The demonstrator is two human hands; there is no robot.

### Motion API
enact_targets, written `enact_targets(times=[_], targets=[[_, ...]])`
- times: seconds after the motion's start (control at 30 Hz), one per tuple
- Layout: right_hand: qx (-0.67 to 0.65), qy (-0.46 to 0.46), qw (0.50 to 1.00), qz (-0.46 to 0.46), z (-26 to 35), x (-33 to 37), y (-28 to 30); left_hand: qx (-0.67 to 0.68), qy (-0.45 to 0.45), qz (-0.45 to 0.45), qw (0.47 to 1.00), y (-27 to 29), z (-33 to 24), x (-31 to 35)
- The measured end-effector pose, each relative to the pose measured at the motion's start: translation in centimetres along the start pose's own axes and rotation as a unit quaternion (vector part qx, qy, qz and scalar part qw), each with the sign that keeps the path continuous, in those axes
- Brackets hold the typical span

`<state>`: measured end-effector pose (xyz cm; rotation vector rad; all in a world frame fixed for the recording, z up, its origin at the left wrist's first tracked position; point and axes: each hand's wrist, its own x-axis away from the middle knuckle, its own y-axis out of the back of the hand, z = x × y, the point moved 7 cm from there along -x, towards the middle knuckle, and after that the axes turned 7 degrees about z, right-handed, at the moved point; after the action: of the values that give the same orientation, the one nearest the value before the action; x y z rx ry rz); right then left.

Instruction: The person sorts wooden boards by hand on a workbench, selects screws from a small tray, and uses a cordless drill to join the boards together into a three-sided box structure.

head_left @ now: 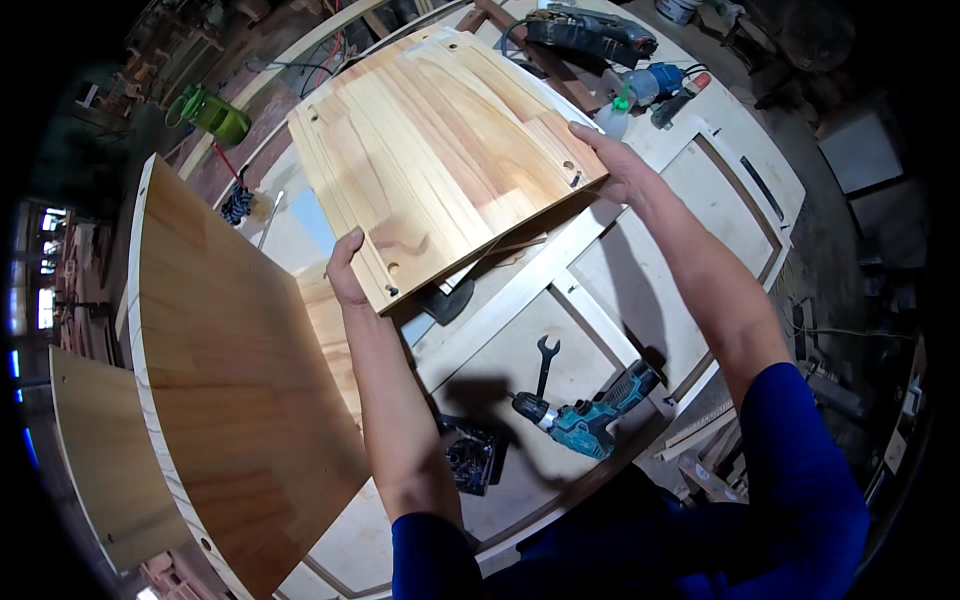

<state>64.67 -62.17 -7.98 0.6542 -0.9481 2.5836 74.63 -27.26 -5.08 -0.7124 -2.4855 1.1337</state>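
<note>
A pale wooden panel (440, 150) with holes near its corners is held up over the workbench, tilted, between both hands. My left hand (347, 270) grips its near left corner, thumb on the top face. My right hand (617, 168) clasps the right edge, thumb on top and the other fingers mostly hidden beneath. Left of the panel stands a large upright wooden board (230, 370), joined to a wooden piece partly hidden by my left forearm. A teal cordless drill (585, 425) lies near the bench's front edge beside an open-ended wrench (546, 362).
A dark box of screws (473, 458) sits by my left forearm. At the back right are a black power tool (590, 35), a blue power tool (655, 82) and a bottle with a green nozzle (613, 118). White framed panelling (690, 210) forms the bench top. A green gas cylinder (212, 115) stands beyond.
</note>
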Motion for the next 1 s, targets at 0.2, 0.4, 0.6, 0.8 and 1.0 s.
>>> enact_targets(times=[0.2, 0.4, 0.6, 0.8, 1.0], targets=[[0.287, 0.015, 0.949, -0.131, 2.3, 5.2, 1.5, -0.110, 0.051, -0.060, 0.991, 3.4, -0.7, -1.2], [0.745, 0.010, 0.612, 0.267, -7.1, 21.4, -9.1, -0.251, -0.069, -0.201, 0.944, 1.8, -3.4, 4.7], [0.900, 0.122, 0.324, 0.264, -20.3, 27.2, -5.1, -0.621, -0.179, -0.255, 0.719, -7.1, 2.2, 21.4], [0.867, 0.092, 0.388, 0.298, -16.1, 28.3, -6.6, -0.557, 0.007, -0.394, 0.732, -3.0, 6.8, 38.1], [0.866, 0.106, 0.463, 0.158, -1.0, 25.3, -8.7, -0.566, 0.065, -0.468, 0.676, 1.3, 7.1, 40.8]])
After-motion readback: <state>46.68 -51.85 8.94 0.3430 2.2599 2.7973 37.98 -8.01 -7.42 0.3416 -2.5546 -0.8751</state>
